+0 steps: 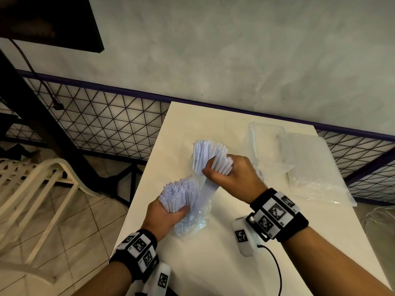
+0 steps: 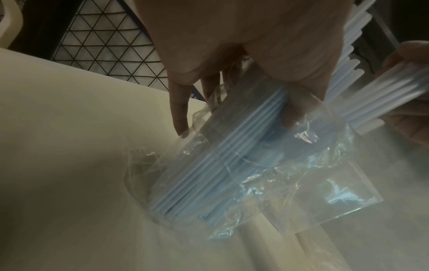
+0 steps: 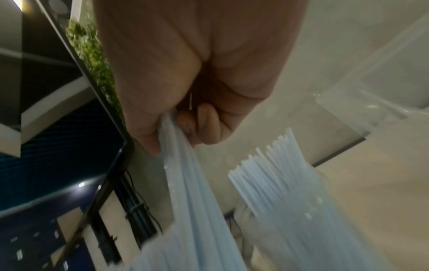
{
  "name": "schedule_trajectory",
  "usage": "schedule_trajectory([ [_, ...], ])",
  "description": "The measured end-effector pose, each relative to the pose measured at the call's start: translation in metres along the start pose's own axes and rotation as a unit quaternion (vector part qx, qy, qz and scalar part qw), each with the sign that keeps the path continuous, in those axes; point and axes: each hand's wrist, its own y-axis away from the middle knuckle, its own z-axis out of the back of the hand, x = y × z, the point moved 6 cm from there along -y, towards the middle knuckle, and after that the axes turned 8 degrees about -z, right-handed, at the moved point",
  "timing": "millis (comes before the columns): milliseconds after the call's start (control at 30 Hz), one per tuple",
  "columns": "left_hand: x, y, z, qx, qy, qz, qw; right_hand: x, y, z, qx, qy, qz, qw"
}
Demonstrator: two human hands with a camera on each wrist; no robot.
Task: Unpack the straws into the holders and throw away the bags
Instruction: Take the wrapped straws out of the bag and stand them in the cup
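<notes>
Over the white table (image 1: 213, 263), each hand holds its own bundle of pale blue straws. My left hand (image 1: 171, 212) grips the nearer bundle (image 1: 179, 192) near its top. My right hand (image 1: 222, 171) grips the farther, higher bundle (image 1: 208, 153). A crumpled clear bag (image 1: 199, 218) still wraps the lower ends of the straws. In the left wrist view my left hand's fingers (image 2: 292, 110) curl round the straws (image 2: 220, 155) through the clear bag (image 2: 301, 183). The right wrist view shows my right hand's fingers (image 3: 206, 124) curled on straws (image 3: 190, 183), with the other bundle (image 3: 278, 183) beside them. No holder is clearly visible.
A second clear bag (image 1: 316, 169) lies at the table's right side, with another clear plastic piece (image 1: 267, 133) behind it. A white tagged device (image 1: 243, 238) with a black cable sits near my right wrist. A white plastic chair (image 1: 32, 189) stands left, a wire fence (image 1: 106, 118) behind.
</notes>
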Motion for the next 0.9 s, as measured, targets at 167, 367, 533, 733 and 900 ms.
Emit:
schedule_trajectory([
  [167,0.0,0.001,0.001,0.004,0.002,0.007,1.0,0.024,-0.016,0.04,-0.02,-0.046,0.006,0.999],
  [367,-0.005,0.004,0.001,0.004,0.011,0.008,1.0,0.048,-0.042,0.088,-0.085,-0.108,0.025,0.99],
  [533,-0.006,0.005,0.001,0.003,0.017,0.008,1.0,0.035,-0.068,0.091,-0.096,-0.088,0.034,0.991],
  [733,-0.007,0.006,0.0,0.003,0.02,0.009,1.0,-0.002,-0.085,0.055,-0.065,0.018,-0.006,0.998],
  [900,-0.007,0.005,0.0,0.003,0.019,0.01,1.0,-0.04,-0.093,0.027,-0.047,0.082,-0.058,0.994],
])
